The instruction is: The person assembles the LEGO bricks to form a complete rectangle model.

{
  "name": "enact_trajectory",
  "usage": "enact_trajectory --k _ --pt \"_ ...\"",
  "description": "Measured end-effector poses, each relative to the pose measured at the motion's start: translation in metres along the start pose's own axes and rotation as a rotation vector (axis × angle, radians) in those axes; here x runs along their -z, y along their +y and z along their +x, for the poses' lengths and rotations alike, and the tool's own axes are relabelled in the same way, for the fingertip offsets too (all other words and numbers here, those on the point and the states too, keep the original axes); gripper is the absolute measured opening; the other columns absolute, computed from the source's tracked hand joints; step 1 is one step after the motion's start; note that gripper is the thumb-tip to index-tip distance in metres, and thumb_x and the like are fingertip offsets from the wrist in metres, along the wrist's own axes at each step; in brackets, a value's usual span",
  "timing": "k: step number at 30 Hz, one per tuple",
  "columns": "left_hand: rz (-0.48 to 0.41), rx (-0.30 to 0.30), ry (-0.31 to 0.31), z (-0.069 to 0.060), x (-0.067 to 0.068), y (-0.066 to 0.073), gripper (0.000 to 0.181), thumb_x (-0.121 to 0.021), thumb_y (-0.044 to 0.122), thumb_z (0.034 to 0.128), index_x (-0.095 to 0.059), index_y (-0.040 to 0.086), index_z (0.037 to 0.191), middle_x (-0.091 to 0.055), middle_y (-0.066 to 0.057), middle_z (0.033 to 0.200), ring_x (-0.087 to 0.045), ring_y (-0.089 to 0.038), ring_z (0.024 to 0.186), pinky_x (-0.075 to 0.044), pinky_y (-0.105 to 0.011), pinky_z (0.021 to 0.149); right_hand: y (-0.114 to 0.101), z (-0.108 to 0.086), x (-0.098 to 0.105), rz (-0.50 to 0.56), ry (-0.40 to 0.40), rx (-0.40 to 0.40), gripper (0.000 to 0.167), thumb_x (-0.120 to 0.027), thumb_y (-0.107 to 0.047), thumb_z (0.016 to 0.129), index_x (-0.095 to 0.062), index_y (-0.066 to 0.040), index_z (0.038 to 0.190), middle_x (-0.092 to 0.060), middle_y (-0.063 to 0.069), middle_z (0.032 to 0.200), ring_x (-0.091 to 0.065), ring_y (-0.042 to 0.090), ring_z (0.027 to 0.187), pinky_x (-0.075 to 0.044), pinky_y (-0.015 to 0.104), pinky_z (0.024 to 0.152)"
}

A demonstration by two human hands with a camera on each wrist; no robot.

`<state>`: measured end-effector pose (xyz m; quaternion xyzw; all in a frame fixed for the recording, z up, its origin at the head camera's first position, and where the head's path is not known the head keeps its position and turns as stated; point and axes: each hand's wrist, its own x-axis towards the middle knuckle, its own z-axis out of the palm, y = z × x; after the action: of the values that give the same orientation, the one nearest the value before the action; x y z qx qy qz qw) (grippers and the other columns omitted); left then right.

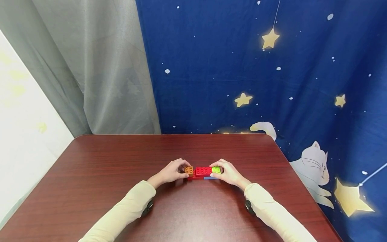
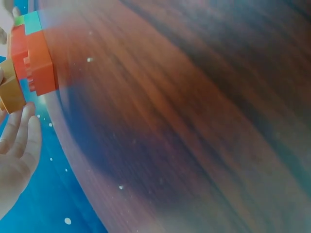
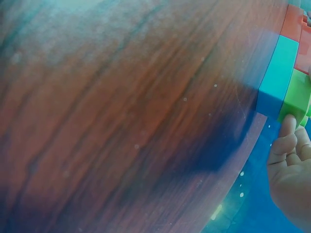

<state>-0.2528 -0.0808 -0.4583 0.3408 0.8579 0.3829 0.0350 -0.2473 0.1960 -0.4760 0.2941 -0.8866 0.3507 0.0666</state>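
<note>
My left hand pinches an orange-brown toy brick between thumb and fingers. In the left wrist view that brick is held apart from the studs of a lower red brick. A second red brick is seated on the lower layer, in the middle of the row. At the right end a lime-green brick sits on a blue brick. My right hand grips the green brick, thumb on the near side and fingers on the far side.
The bricks stand on a dark red-brown wooden table. Behind it hang a grey curtain and a blue curtain with stars and a cat. A bright white surface lies to the left.
</note>
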Motion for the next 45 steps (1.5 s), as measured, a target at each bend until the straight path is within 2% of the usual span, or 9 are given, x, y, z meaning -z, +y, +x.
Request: enact_trajectory --k 15,26,35,45 --pt "0.052 0.034 -0.001 0.003 -0.008 0.001 0.03 -0.071 0.017 0.0746 -0.058 0.009 0.101 -0.05 0.003 0.086 -0.051 -0.012 0.079 -0.044 -0.025 0.067 0.002 0.0 0.0 0.006 -0.008 -0.002 0.034 -0.074 -0.025 0.071 -0.064 -0.014 0.102 -0.051 -0.009 0.082 -0.045 0.017 0.062 -0.037 0.022 0.054" --pt "0.067 0.013 0.016 0.005 -0.011 0.002 0.029 -0.071 0.014 0.0745 -0.058 0.007 0.1 -0.052 -0.001 0.087 -0.052 -0.017 0.08 -0.046 -0.031 0.068 0.0 0.0 0.0 0.009 -0.01 -0.007 0.034 -0.074 -0.024 0.071 -0.064 -0.013 0.102 -0.051 -0.006 0.082 -0.045 0.016 0.063 -0.037 0.023 0.054" --pt "0.125 -0.005 0.021 0.006 -0.013 0.001 0.029 -0.07 0.019 0.0753 -0.06 0.007 0.1 -0.053 -0.001 0.087 -0.053 -0.014 0.08 -0.045 -0.027 0.069 0.0 0.0 0.0 0.006 -0.004 0.004 0.034 -0.074 -0.024 0.071 -0.064 -0.012 0.101 -0.051 -0.006 0.081 -0.046 0.02 0.062 -0.037 0.022 0.054" --pt "0.273 -0.044 0.059 0.008 -0.013 0.003 0.03 -0.068 0.03 0.077 -0.066 0.01 0.1 -0.054 0.002 0.086 -0.051 -0.01 0.074 -0.042 -0.027 0.067 0.0 0.0 -0.001 0.0 0.01 0.017 0.034 -0.075 -0.023 0.07 -0.065 -0.013 0.1 -0.051 -0.008 0.081 -0.041 0.007 0.059 -0.037 0.022 0.053"
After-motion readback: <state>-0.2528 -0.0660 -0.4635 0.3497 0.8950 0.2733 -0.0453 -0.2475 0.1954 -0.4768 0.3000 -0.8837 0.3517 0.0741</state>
